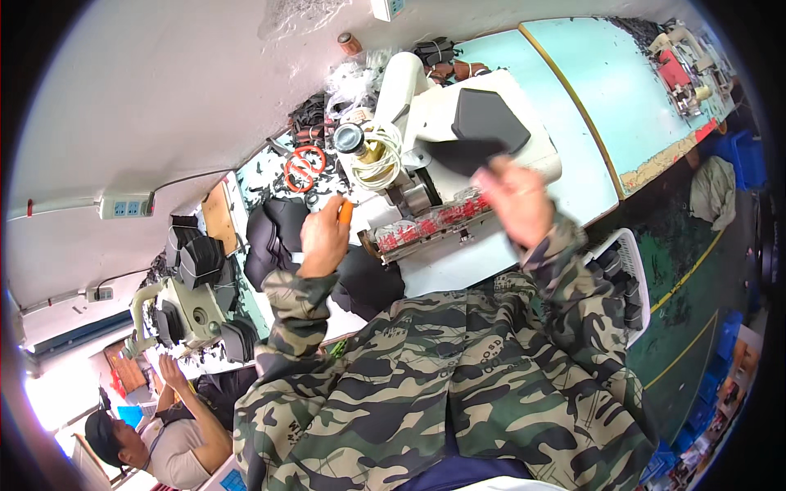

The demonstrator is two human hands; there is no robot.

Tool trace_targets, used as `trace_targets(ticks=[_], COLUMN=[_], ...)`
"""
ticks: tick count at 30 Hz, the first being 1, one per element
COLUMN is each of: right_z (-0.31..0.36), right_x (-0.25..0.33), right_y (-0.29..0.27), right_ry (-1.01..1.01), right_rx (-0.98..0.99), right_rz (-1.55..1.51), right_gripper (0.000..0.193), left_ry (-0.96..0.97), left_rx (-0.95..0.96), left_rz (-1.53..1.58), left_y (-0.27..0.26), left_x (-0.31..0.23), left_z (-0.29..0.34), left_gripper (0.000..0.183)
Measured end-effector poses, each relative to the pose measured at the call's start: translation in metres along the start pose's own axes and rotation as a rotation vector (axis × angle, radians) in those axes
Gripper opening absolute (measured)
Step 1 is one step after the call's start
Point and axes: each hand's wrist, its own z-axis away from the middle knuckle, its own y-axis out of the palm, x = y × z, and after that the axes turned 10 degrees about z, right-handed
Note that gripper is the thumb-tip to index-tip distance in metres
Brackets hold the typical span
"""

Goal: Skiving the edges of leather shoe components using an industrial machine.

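Observation:
My left hand (323,240) is closed around an orange-handled tool (345,213), held up beside the white sewing machine (434,106). My right hand (517,199) pinches a flat black fabric piece (467,155) at the machine's side. More stacked black pieces (489,119) lie on top of the machine. Both forearms wear camouflage sleeves. A pile of black pieces (278,237) lies on the table just left of my left hand.
A white thread cone (378,155) and orange scissors (304,168) sit by the machine. A white basket (626,278) of dark pieces stands at my right. A pale blue table (622,90) lies beyond. Another person (164,434) works at a second machine (184,307), lower left.

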Motion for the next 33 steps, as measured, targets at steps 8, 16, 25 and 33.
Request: trace_targets(ticks=[8, 16, 25, 33], right_z=[-0.008, 0.048, 0.037, 0.04], right_x=[-0.022, -0.023, -0.014, -0.013], right_y=[-0.04, 0.044, 0.051, 0.079], right_ry=[-0.513, -0.165, 0.021, 0.164], right_rx=[-0.296, 0.715, 0.754, 0.331], right_rz=[0.901, -0.134, -0.219, -0.167], right_gripper=[0.042, 0.023, 0.031, 0.033], left_ry=[0.052, 0.037, 0.142, -0.037], left_rx=[0.307, 0.478, 0.688, 0.533], left_rz=[-0.511, -0.309, 0.356, 0.196], left_y=[0.026, 0.004, -0.035, -0.023], left_x=[0.056, 0.023, -0.043, -0.035], left_z=[0.042, 0.041, 0.028, -0.007], left_gripper=[0.04, 0.019, 0.02, 0.024])
